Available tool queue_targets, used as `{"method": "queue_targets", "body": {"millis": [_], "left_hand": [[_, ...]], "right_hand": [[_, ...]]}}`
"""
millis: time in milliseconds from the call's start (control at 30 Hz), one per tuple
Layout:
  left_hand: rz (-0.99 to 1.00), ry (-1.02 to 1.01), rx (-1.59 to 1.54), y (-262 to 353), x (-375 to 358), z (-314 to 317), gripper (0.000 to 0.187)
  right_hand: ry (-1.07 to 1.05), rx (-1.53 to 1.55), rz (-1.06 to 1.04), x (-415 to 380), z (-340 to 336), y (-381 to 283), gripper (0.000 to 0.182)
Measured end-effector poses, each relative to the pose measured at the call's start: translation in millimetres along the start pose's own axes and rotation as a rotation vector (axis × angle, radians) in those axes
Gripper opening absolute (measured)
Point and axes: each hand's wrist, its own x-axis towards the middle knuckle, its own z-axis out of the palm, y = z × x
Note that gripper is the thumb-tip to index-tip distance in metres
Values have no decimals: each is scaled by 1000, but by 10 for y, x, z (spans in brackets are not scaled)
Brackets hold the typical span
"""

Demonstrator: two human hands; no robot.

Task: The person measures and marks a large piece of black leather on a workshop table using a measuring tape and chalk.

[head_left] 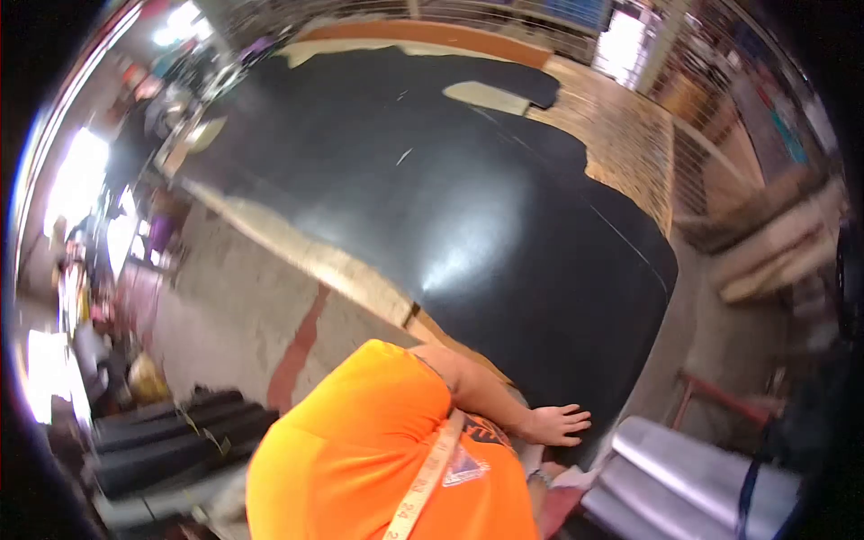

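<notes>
A large black sheet (432,180) covers a long wooden table (621,135). My left hand (556,425) lies flat on the sheet's near edge with the fingers spread, holding nothing. My arm reaches out past my orange shirt (360,459). A yellow tape measure (423,481) hangs down my chest. Only a bit of my right hand's wrist (538,477) shows below the left hand, at the table edge, and its fingers are hidden.
Pale scraps (486,96) lie on the far end of the sheet. Grey rolls (684,477) lie at the lower right beside a red frame (720,393). Dark rolls (171,436) are stacked on the concrete floor at left. Wire racks stand at the right.
</notes>
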Motion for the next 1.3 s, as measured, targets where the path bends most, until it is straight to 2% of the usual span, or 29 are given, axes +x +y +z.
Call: {"method": "queue_targets", "body": {"millis": [267, 333, 400, 467, 533, 600, 667, 767, 800, 833, 900, 1000, 1033, 1133, 1167, 1267, 1300], "left_hand": [[-265, -142, 28, 435, 192, -330, 44], [-353, -214, 62, 643, 269, -798, 42], [-387, 26, 151, 548, 74, -218, 40], [-455, 128, 240, 604, 38, -303, 31], [-580, 298, 124, 721, 8, -418, 25], [-720, 324, 157, 987, -23, -568, 21], [-826, 399, 224, 1200, -82, -344, 23], [-962, 455, -189, 1557, -37, -128, 34], [-1109, 343, -392, 1634, 10, -55, 33], [-1115, 353, -503, 1709, 81, 35, 32], [-1149, 322, -711, 1782, 235, 134, 33], [-1097, 438, -835, 1789, 518, 257, 36], [-1115, 427, -840, 1775, 640, 217, 40], [-1126, 581, -858, 1638, 933, 328, 38], [-1153, 574, -898, 1596, 1064, 294, 37], [-1235, 327, -933, 1349, 1477, 244, 40], [-1251, 290, -949, 1266, 1628, 269, 40]], "right_hand": [[-4, -137, 171, 367, 89, -803, 69], [-30, -153, 205, 412, 115, -959, 69], [-71, -160, 226, 442, 153, -1087, 70], [-105, -157, 243, 447, 190, -1213, 71], [-140, -148, 244, 410, 271, -1306, 72], [-183, -136, 229, 323, 439, -1402, 73], [-254, -116, 216, 248, 656, -1483, 74], [-351, -142, 208, 47, 1126, -1595, 75], [-381, -165, 205, -14, 1298, -1637, 75], [-363, -287, 204, -273, 1542, -1718, 74], [-392, -275, 152, -76, 1327, -1797, 64], [-536, -275, 195, -454, 1768, -1941, 59], [-661, -220, 244, -438, 1808, -2000, 56], [-724, -172, 299, -563, 2085, -2090, 59], [-810, -142, 356, -506, 2104, -2132, 56], [-835, -138, 541, -433, 2220, -2248, 53], [-757, -186, 554, -458, 2294, -2296, 52]]}}
